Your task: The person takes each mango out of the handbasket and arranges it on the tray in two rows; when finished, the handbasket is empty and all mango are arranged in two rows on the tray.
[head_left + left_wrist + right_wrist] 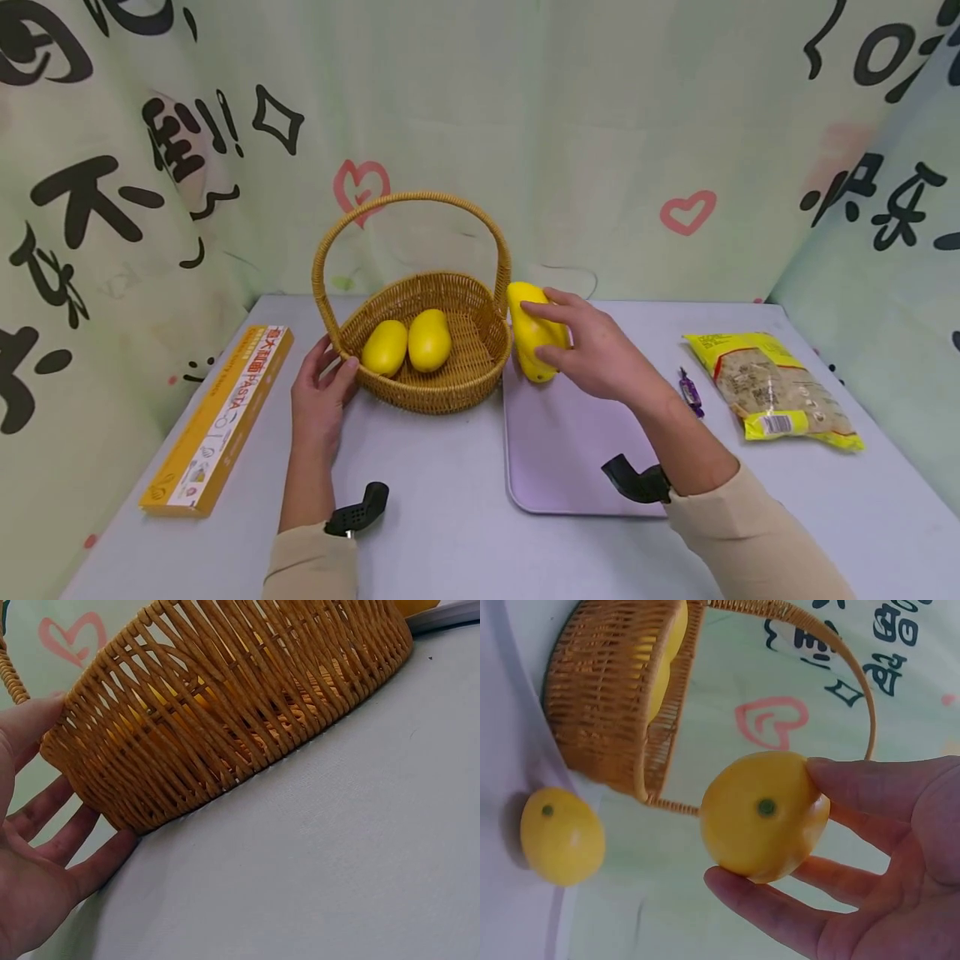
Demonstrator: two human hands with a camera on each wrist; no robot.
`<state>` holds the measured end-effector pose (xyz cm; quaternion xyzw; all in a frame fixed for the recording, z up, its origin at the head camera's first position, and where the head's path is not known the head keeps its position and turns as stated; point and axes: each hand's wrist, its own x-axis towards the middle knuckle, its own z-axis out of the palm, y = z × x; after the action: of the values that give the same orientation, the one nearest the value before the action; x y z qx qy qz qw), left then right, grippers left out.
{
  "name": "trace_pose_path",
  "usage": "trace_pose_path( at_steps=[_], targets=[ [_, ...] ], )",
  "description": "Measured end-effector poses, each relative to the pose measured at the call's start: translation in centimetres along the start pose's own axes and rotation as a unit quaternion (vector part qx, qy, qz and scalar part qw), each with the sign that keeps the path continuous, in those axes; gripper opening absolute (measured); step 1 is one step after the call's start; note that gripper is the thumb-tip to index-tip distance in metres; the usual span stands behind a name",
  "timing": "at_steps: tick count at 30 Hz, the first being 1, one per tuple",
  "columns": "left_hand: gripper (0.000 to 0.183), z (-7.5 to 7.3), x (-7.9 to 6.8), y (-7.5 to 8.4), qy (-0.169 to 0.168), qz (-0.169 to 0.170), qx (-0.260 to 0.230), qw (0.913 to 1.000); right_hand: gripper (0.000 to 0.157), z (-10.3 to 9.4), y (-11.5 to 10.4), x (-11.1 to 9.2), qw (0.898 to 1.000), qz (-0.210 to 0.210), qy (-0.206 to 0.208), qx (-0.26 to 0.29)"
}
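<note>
A person works two-handed at a white table (pixel 442 500), the right hand (pixel 600 354) gripping a yellow fruit (pixel 739 817) between thumb and fingers just outside the right side of a wicker basket (pixel 442 396). The held fruit hangs above the far left corner of a lilac tray (pixel 585 467), its round green stem mark facing the right wrist camera. Below it, a second yellow fruit (pixel 566 844) lies on the tray — partly lost from the head camera behind the other fruit and the hand. The left hand (pixel 318 408) clasps the basket at its left end, thumb at the rim and the other fingers against the outer wall. Inside, toward the left, a pair of yellow fruits (pixel 430 340) lie side by side beneath the tall arched handle (pixel 408 197). An orange-and-white pasta box (pixel 217 417) rests at left; at right, a purple-wrapped sweet (pixel 691 393) lies between the tray and a yellow-ended clear bag (pixel 776 383). Behind it all hangs a pale green curtain (pixel 600 125) — printed with black lettering and pink hearts.
</note>
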<state>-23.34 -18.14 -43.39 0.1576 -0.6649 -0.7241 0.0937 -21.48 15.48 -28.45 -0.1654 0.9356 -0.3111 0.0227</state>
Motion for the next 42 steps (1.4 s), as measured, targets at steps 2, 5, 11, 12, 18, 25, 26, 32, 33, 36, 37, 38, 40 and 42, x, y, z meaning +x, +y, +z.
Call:
trace_pose_path(
  at_steps=[2, 5, 11, 12, 18, 25, 26, 32, 33, 36, 37, 38, 40, 42],
  targets=[
    [0.063, 0.0, 0.0, 0.0, 0.000, 0.000, -0.002, 1.0000, 0.056, -0.4, 0.5, -0.3, 1.000, 0.014, 0.003, -0.004],
    [0.063, 0.1, 0.1, -0.1, -0.001, -0.001, -0.002, 1.0000, 0.056, -0.9, 1.3, -0.5, 0.999, 0.033, 0.008, -0.012],
    [0.064, 0.0, 0.1, -0.1, -0.002, -0.001, 0.001, 1.0000, 0.055, -0.9, 2.9, -0.2, 0.996, 0.082, 0.013, -0.015],
    [0.064, 0.0, 0.1, 0.0, -0.001, -0.001, 0.002, 1.0000, 0.055, -0.8, 3.2, -0.1, 0.996, 0.092, 0.013, -0.015],
    [0.064, -0.2, 0.0, 0.2, -0.003, 0.000, 0.006, 1.0000, 0.057, -0.5, 5.2, 0.8, 0.992, 0.122, 0.022, -0.031],
    [0.064, -0.1, 0.0, 0.2, -0.003, -0.003, 0.005, 1.0000, 0.056, 0.4, 7.4, 1.7, 0.986, 0.153, 0.039, -0.046],
    [0.064, -0.1, 0.0, 0.2, -0.003, -0.003, 0.004, 1.0000, 0.056, 0.5, 7.7, 1.8, 0.986, 0.156, 0.039, -0.049],
    [0.065, 0.1, 0.2, 0.2, -0.007, 0.005, -0.001, 1.0000, 0.056, 1.0, 9.5, 2.3, 0.984, 0.165, 0.017, -0.069],
    [0.065, 0.2, 0.2, 0.2, -0.006, 0.006, 0.000, 1.0000, 0.056, 1.1, 9.7, 2.4, 0.983, 0.168, 0.012, -0.071],
    [0.065, 0.1, 0.2, 0.2, -0.006, 0.003, 0.001, 1.0000, 0.056, 1.3, 10.3, 2.7, 0.983, 0.169, 0.000, -0.079],
    [0.065, 0.1, 0.2, 0.2, -0.004, 0.001, 0.001, 1.0000, 0.056, 1.4, 10.4, 2.9, 0.982, 0.169, -0.003, -0.081],
    [0.064, 0.1, 0.2, 0.2, -0.002, 0.000, 0.001, 1.0000, 0.056, 1.5, 10.5, 3.0, 0.982, 0.170, -0.006, -0.081],
    [0.064, 0.1, 0.1, 0.1, 0.000, 0.000, -0.001, 1.0000, 0.056, 1.6, 10.7, 3.2, 0.981, 0.172, -0.008, -0.085],
    [0.063, 0.2, 0.1, 0.0, 0.000, 0.002, -0.004, 1.0000, 0.057, 1.7, 10.9, 3.3, 0.979, 0.184, -0.011, -0.087]
  ],
)
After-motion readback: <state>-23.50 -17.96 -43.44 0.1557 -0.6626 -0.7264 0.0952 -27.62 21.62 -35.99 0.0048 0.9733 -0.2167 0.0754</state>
